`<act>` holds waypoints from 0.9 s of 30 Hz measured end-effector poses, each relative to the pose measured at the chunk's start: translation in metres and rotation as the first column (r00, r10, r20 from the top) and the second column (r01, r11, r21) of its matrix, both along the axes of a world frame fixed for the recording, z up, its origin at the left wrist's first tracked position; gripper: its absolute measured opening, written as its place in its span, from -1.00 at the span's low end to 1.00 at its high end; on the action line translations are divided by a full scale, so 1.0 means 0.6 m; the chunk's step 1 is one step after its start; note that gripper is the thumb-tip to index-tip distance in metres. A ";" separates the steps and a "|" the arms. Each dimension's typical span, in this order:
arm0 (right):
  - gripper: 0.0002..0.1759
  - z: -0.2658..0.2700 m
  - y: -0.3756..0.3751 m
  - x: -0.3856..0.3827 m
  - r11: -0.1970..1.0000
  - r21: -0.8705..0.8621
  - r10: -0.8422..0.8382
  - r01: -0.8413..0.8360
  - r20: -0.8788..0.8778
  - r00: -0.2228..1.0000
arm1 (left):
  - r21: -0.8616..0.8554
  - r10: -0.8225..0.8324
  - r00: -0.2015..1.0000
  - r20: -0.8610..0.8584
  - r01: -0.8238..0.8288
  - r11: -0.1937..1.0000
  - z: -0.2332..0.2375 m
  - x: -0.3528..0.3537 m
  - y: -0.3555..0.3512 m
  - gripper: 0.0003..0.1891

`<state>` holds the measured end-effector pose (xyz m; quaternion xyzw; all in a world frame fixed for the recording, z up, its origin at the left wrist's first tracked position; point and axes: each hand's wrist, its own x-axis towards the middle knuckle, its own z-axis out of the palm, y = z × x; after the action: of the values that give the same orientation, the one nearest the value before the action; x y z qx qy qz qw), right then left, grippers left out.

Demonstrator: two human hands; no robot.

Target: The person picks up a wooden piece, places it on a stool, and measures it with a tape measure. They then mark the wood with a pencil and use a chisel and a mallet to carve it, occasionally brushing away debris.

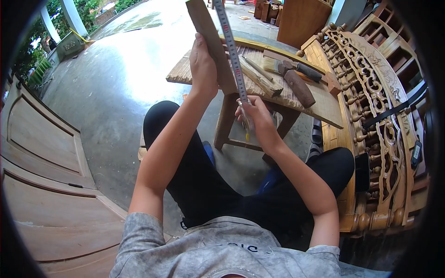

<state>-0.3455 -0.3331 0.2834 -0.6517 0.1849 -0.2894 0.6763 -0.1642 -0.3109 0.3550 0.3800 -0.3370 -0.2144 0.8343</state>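
My left hand (202, 62) is closed round a long squared piece of wood (214, 44), tilted upright above the bench. Along its right side runs a silver measuring tape (233, 58) with black and red figures. My right hand (257, 118) grips the tape near the wood's lower end, and a yellow tip shows below the fingers. The tape's upper end leaves the view at the top. Just beyond my hands stands a low wooden bench (320, 107). Lying on it are a brown wooden mallet (299, 85), a flat brush (273, 64) and rough wood sticks (262, 79).
A carved wooden bench seat (366, 92) lines the right side, with a black phone (362, 172) on it. Panelled wooden doors (44, 134) lie at the left. Smooth concrete floor (111, 102) stretches ahead. A wooden cabinet (303, 21) stands at the back.
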 end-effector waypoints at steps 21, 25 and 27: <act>-0.59 0.137 -0.048 -0.073 0.936 -0.333 -0.150 0.114 -0.083 0.985 | -0.030 -0.260 0.964 -0.059 0.259 0.966 0.023 0.042 0.017 -0.42; -0.47 0.192 -0.111 -0.160 0.758 -0.568 -0.384 0.319 0.006 0.923 | 0.043 -0.353 0.930 0.102 0.350 0.936 0.027 0.043 0.030 -0.38; -0.53 0.202 -0.122 -0.193 0.711 -0.607 -0.432 0.355 0.021 0.902 | 0.094 -0.389 0.903 0.181 0.378 0.921 0.031 0.037 0.034 -0.36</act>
<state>-0.4612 -0.4065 0.4044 -0.7927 0.2598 -0.4296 0.3459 -0.1420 -0.2903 0.3735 0.3490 -0.4796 -0.3454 0.7273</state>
